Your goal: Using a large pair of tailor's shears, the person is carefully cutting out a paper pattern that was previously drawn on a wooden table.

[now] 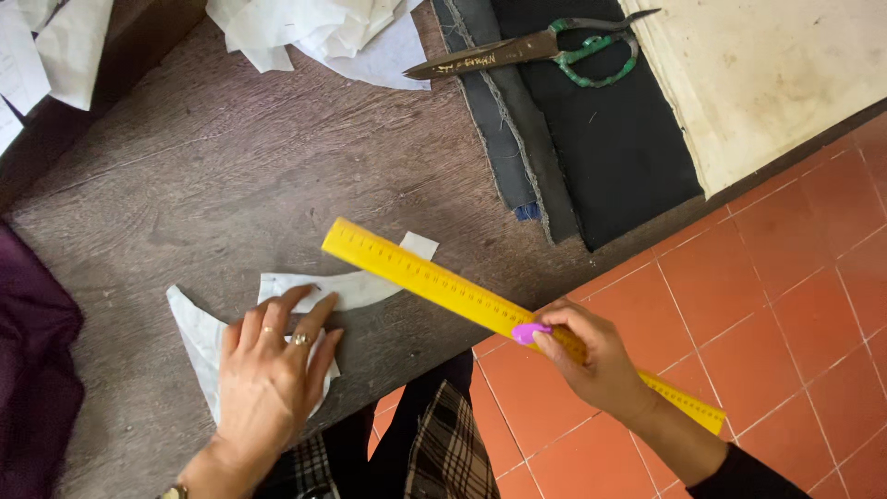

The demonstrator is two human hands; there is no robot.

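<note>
Gripping yellow ruler (pixel 434 279); right hand (pixel 591 360)

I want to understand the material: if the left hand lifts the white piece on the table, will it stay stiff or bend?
The white piece looks thin and flat under the left hand, so it would probably flop. It seems light and may slide on the smooth table.

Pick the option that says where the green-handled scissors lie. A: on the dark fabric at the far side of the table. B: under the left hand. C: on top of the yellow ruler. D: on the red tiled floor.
A: the green-handled scissors lie on the dark fabric, far from the left hand, which presses a white paper piece, and from the yellow ruler in the right hand.
</note>
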